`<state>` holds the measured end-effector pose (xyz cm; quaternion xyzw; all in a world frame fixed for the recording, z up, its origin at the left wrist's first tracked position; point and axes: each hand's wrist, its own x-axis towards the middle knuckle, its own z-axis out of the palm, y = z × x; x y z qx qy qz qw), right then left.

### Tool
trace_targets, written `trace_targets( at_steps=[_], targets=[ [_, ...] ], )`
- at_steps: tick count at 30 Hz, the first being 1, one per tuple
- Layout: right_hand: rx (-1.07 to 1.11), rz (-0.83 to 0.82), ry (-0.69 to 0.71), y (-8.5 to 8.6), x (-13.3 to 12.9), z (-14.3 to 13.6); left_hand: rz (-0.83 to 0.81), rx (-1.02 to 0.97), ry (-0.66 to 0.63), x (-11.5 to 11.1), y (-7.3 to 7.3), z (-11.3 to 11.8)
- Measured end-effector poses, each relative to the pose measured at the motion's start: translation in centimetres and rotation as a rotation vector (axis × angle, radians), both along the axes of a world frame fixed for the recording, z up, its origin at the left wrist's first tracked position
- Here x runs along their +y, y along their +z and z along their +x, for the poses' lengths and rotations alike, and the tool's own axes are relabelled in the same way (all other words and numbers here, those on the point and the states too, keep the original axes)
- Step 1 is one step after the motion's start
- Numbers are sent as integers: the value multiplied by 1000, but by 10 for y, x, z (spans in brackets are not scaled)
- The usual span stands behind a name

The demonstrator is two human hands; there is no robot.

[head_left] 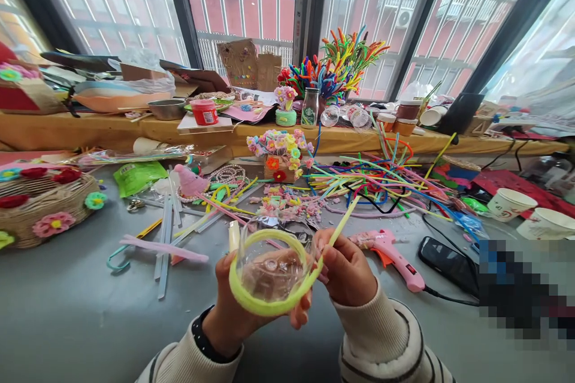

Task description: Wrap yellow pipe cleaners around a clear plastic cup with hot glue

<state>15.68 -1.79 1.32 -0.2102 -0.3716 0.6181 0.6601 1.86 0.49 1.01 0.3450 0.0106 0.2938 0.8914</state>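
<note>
A clear plastic cup lies tilted with its open end toward me, and a yellow-green pipe cleaner circles its rim. My left hand is wrapped round the cup from the left and below. At the rim's right side, my right hand pinches the pipe cleaner, whose free end sticks up to the right past the fingers. Part of my left hand's fingers shows through the cup and below it.
A pink glue gun and a black phone lie to the right. Behind are a pile of pipe cleaners and a flower-filled box. Clear glue sticks and a flower-decorated basket are at left.
</note>
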Motion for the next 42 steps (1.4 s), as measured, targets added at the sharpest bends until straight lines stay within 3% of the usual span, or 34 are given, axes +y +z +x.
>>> trace_targets(
  at_steps=[7,14,21,27,37,42],
  targets=[
    [-36,-24,-72,6,-2,4,16,33,-31,1,0,-2],
    [-111,114,21,0,4,17,28,-72,-78,3,4,0],
    [-167,128,-23,-4,7,19,8,-79,-41,0,6,-2],
    [-235,149,-22,-4,6,17,-13,-96,-163,2,1,2],
    [-228,-21,-150,9,-4,7,-74,-40,-188,1,7,3],
    [-320,106,-5,4,0,15,-102,-8,-237,-1,9,2]
  ],
)
